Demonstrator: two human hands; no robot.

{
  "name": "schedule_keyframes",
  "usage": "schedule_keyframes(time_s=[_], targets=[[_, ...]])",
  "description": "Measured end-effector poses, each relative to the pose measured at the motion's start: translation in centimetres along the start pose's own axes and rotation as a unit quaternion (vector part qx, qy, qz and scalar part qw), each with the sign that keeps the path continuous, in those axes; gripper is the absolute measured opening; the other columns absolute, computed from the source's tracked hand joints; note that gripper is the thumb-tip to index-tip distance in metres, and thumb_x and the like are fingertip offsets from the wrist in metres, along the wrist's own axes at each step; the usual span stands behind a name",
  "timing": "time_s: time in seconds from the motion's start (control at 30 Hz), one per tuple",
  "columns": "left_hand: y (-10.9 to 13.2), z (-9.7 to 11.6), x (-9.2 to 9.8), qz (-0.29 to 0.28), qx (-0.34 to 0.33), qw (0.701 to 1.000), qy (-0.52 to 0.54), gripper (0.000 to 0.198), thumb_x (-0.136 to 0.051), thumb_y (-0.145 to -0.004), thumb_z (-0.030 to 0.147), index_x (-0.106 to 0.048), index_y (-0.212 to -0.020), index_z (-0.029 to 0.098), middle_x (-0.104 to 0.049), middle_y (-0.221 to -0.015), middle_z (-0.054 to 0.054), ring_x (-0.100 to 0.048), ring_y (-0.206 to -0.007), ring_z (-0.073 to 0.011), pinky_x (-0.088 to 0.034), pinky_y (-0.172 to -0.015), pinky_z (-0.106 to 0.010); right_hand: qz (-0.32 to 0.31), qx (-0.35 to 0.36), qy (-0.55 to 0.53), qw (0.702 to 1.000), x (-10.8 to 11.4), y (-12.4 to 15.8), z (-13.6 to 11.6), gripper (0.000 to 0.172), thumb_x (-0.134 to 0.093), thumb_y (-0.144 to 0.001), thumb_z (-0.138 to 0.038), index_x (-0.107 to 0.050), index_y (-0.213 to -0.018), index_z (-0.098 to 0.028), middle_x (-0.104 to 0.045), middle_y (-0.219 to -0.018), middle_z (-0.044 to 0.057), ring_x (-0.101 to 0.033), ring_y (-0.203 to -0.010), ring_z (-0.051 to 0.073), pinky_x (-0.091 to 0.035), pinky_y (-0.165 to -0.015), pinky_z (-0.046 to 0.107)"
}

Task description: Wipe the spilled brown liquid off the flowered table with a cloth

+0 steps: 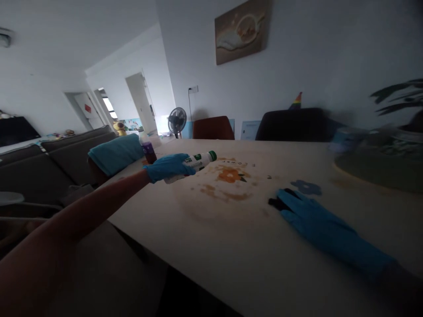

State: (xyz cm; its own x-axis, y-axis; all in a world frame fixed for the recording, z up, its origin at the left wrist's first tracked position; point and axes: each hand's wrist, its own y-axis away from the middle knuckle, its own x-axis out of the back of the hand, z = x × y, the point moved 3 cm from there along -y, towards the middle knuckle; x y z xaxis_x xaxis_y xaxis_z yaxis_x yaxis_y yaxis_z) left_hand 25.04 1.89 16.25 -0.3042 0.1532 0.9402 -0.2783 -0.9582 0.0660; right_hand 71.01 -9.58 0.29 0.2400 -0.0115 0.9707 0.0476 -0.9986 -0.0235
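My left hand (170, 168), in a blue glove, is wrapped around a white bottle (197, 161) with a green cap (212, 156). The bottle lies nearly sideways above the table, its cap end pointing right toward a brownish wet stain (238, 196). The stain spreads over and around a printed orange flower (230, 175) on the tabletop. My right hand (307, 215), gloved in blue too, rests low over the table beside a printed blue-grey flower (306, 187). Its fingers close on a dark object (278, 204), mostly hidden, whose kind I cannot make out.
The pale table (205, 246) fills the middle. A purple-labelled bottle (148, 152) stands at its far left. A potted plant (410, 123) is at the right, on a green mat (370, 174). Chairs (213, 127) line the far side. A teal towel (115, 152) hangs at left.
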Motion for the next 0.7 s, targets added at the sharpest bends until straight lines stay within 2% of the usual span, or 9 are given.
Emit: schedule_keyframes(time_s=[0.13, 0.23, 0.33, 0.43, 0.53, 0.7], targets=[[0.3, 4.1, -0.6, -0.008, -0.063, 0.998, -0.008, 0.061, -0.078, -0.094, 0.074, -0.078, -0.133, 0.027, -0.086, -0.127, -0.007, -0.078, -0.112, -0.0298, -0.055, -0.093, -0.036, -0.018, -0.015, 0.012, 1.000, 1.0, 2.7, -0.7, 0.091, -0.023, -0.115, -0.062, -0.047, -0.189, -0.016, -0.038, -0.196, 0.014, -0.037, -0.181, 0.044, -0.033, -0.149, 0.060], [-0.4, 7.7, -1.6, -0.023, -0.113, 0.993, -0.011, 0.064, -0.076, -0.097, 0.077, -0.079, -0.134, 0.026, -0.086, -0.127, -0.009, -0.078, -0.110, -0.0300, -0.055, -0.093, -0.037, -0.032, -0.017, 0.020, 0.999, 1.5, 3.5, -1.3, 0.090, -0.023, -0.116, -0.059, -0.043, -0.191, -0.013, -0.034, -0.197, 0.013, -0.032, -0.182, 0.043, -0.029, -0.151, 0.060], [-1.8, 11.9, -3.0, -0.043, -0.148, 0.988, -0.012, 0.068, -0.078, -0.099, 0.076, -0.077, -0.144, 0.025, -0.084, -0.135, -0.011, -0.078, -0.114, -0.0298, -0.058, -0.097, -0.037, -0.032, -0.022, 0.010, 0.999, 1.6, 3.6, -1.2, 0.090, -0.025, -0.117, -0.059, -0.042, -0.192, -0.013, -0.032, -0.198, 0.015, -0.034, -0.181, 0.047, -0.035, -0.147, 0.069], [-4.1, 16.1, -4.6, -0.048, -0.168, 0.984, -0.032, 0.071, -0.079, -0.101, 0.072, -0.074, -0.154, 0.025, -0.081, -0.145, -0.013, -0.077, -0.123, -0.0324, -0.059, -0.107, -0.040, -0.020, -0.014, -0.004, 1.000, 1.3, 3.6, -0.7, 0.088, -0.030, -0.118, -0.062, -0.042, -0.192, -0.016, -0.032, -0.198, 0.015, -0.035, -0.180, 0.051, -0.039, -0.141, 0.078], [-7.0, 19.9, -6.3, -0.049, -0.182, 0.981, -0.034, 0.073, -0.082, -0.101, 0.067, -0.071, -0.159, 0.024, -0.077, -0.155, -0.015, -0.075, -0.132, -0.0346, -0.059, -0.113, -0.042, 0.006, 0.018, -0.023, 1.000, 0.9, 3.9, -0.5, 0.083, -0.033, -0.120, -0.062, -0.044, -0.192, -0.021, -0.039, -0.195, 0.012, -0.034, -0.181, 0.046, -0.036, -0.145, 0.074], [-12.5, 23.8, -8.3, -0.045, -0.199, 0.979, -0.025, 0.067, -0.088, -0.098, 0.056, -0.075, -0.153, 0.020, -0.082, -0.144, -0.015, -0.078, -0.122, -0.0324, -0.061, -0.105, -0.039, 0.013, 0.047, -0.035, 0.998, 0.4, 4.3, -0.5, 0.082, -0.031, -0.123, -0.061, -0.043, -0.192, -0.018, -0.037, -0.195, 0.012, -0.033, -0.182, 0.041, -0.027, -0.149, 0.067]])
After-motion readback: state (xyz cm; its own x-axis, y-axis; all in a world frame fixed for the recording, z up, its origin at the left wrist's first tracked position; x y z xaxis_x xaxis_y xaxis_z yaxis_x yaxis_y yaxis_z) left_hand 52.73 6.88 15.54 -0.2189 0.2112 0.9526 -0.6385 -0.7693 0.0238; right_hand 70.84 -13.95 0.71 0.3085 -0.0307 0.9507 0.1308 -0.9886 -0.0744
